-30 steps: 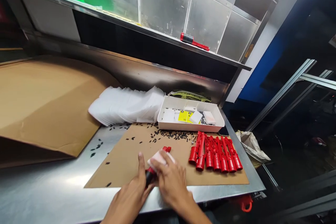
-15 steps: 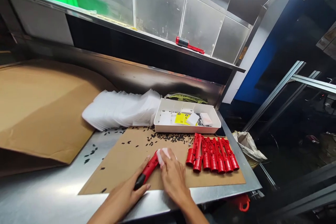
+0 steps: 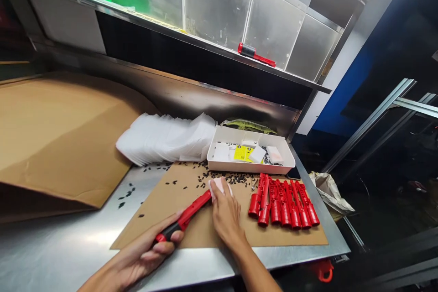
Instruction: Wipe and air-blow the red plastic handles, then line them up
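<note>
My left hand is wrapped round the black-banded end of a red plastic tool body, which slants up and away over the cardboard sheet. At its far end, my right hand is closed on a white wiping pad, pressed close to the red tip. Part of the pad is hidden under the fingers. To the right, several similar red plastic bodies lie side by side on the cardboard.
Small black pieces are scattered before a white tray holding pads and yellow packets. Thin white foam sheets are stacked beside a large cardboard box. Another red-and-black body rests on the shelf. A paper bag stands right.
My left hand has moved down and left along with the red body, showing more of its length. My right hand still grips the pad at the far end. The view has shifted slightly.
</note>
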`<state>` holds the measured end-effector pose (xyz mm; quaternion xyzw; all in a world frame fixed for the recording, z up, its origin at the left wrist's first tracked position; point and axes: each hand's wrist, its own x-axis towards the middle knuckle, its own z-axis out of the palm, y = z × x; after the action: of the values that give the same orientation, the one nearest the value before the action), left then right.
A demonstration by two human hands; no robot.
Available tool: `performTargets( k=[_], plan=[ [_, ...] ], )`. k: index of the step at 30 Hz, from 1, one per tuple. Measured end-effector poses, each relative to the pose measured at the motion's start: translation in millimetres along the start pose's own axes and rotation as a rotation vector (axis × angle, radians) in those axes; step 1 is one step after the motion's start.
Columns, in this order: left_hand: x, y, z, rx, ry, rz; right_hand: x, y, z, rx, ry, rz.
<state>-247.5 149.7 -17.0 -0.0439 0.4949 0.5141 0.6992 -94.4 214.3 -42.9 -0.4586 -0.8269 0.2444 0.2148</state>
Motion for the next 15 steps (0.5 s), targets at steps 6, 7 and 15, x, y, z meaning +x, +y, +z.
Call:
performTargets(
  k=[6, 7, 15],
  plan=[
    [-7.6, -0.3, 3.6, -0.130, -0.018, -0.055, 1.5, 3.0, 6.7, -0.026, -0.038, -0.095],
    [-8.0, -1.2, 4.1, -0.138, -0.027, -0.051, 2.4, 4.8, 6.5, -0.044, -0.016, -0.055],
    [-2.4, -7.3, 0.1, -0.129, -0.030, -0.038, -1.6, 0.7, 7.2, -0.064, -0.066, -0.155]
  ],
)
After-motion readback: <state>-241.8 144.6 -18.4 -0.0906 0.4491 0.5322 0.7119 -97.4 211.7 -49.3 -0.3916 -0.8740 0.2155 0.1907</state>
